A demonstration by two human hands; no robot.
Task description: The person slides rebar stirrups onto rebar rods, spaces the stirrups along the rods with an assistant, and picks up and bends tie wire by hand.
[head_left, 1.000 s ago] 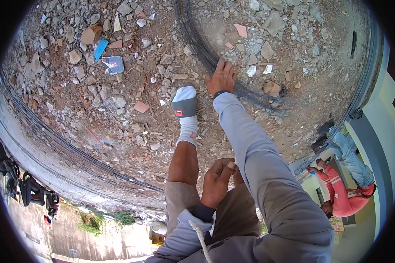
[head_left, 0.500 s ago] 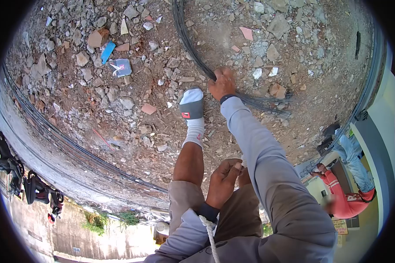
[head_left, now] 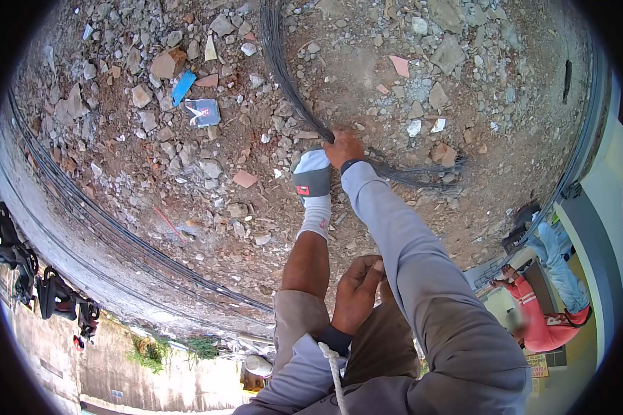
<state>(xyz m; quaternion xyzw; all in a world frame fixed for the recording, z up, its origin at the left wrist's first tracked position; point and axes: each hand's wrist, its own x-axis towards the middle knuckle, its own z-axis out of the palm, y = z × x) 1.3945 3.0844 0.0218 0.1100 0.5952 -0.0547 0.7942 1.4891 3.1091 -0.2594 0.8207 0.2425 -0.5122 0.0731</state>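
Observation:
A bundle of thin dark wires (head_left: 294, 100) curves down from the top of the head view to the rubble ground. My right hand (head_left: 344, 147) is closed around it beside my sandalled foot (head_left: 311, 174). Past the hand, the wires' loose ends (head_left: 429, 178) fan out to the right, low over the ground. My left hand (head_left: 356, 294) is held near my knee, thumb against curled fingers. Whether anything is in that pinch, I cannot make out. A white cord (head_left: 332, 366) hangs by the left wrist.
Broken stones (head_left: 169, 63), tile pieces, a blue scrap (head_left: 183, 88) and a small box (head_left: 203, 113) litter the ground. Long black cables (head_left: 138, 245) run along the left; motorcycles (head_left: 55, 290) stand beyond. At right, another person in a red top (head_left: 547, 325) is near a building.
The view has shifted slightly, moving the ground rightward. My right hand, still gripping the wires, has moved a little left toward my foot. My left hand keeps its pinch.

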